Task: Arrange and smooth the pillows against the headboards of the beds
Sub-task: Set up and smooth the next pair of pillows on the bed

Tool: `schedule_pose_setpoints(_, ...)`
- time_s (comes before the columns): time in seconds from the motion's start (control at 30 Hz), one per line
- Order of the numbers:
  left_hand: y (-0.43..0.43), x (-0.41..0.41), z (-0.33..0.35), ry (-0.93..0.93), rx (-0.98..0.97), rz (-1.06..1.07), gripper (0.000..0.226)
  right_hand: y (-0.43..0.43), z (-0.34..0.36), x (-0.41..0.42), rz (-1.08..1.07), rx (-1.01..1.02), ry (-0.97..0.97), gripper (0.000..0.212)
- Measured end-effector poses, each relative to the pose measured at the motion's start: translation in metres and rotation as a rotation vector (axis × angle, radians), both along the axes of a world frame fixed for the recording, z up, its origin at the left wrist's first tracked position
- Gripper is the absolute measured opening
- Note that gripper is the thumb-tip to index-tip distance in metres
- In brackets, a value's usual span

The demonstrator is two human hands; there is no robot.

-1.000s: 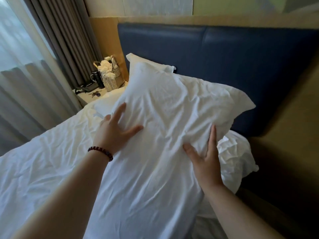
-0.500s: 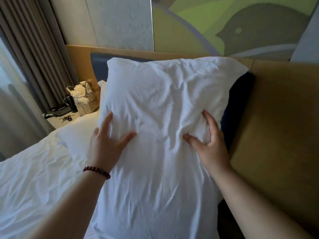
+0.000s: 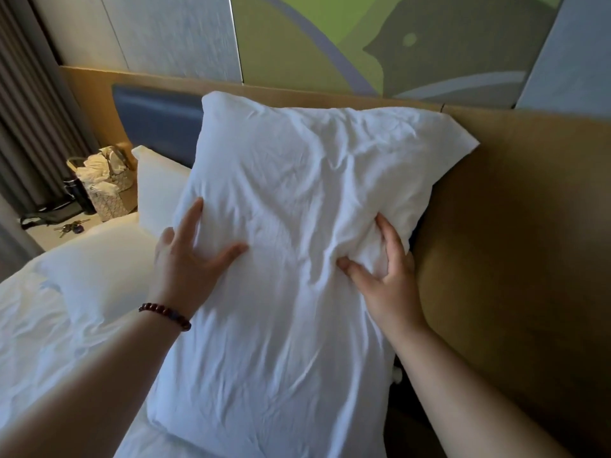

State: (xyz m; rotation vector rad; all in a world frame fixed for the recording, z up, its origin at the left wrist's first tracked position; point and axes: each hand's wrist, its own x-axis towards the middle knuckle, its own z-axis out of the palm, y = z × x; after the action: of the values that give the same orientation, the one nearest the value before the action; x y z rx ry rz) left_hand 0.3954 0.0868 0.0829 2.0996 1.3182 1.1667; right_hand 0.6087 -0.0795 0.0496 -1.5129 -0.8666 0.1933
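A large white pillow stands on end in front of me, its top corners up against the blue padded headboard and the wooden panel. My left hand, with a bead bracelet on the wrist, grips its left edge, thumb on the front. My right hand pinches a fold of the cover at its right side. A second white pillow leans on the headboard to the left, and a third lies flat on the bed below it.
The white crumpled bed sheet fills the lower left. A bedside shelf at the far left carries a patterned bag, a dark cup and keys. Grey curtains hang behind it.
The pillow has been lifted from lying tilted on the bed to standing tall against the headboard. My right hand has closed tighter on the cover. My view has risen toward the wall.
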Motion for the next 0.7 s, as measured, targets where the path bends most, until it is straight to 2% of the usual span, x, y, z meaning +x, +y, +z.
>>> schedule_pose_setpoints(0.17,0.011,-0.001,-0.015,0.025,0.016,-0.076,0.108,0.001,-0.002,0.003,-0.017,-0.043,-0.030,0.091)
schedule_pose_setpoints(0.33,0.034,-0.012,-0.029,0.069,0.076,-0.182,0.101,0.015,-0.013,-0.003,-0.034,-0.034,-0.050,0.092)
schedule_pose_setpoints(0.5,0.062,-0.020,-0.041,0.048,0.130,-0.227,0.103,0.033,-0.034,-0.020,-0.103,-0.037,-0.080,0.089)
schedule_pose_setpoints(0.7,0.085,-0.039,-0.086,-0.100,0.116,-0.357,0.101,0.050,-0.066,-0.056,-0.218,-0.020,-0.176,0.090)
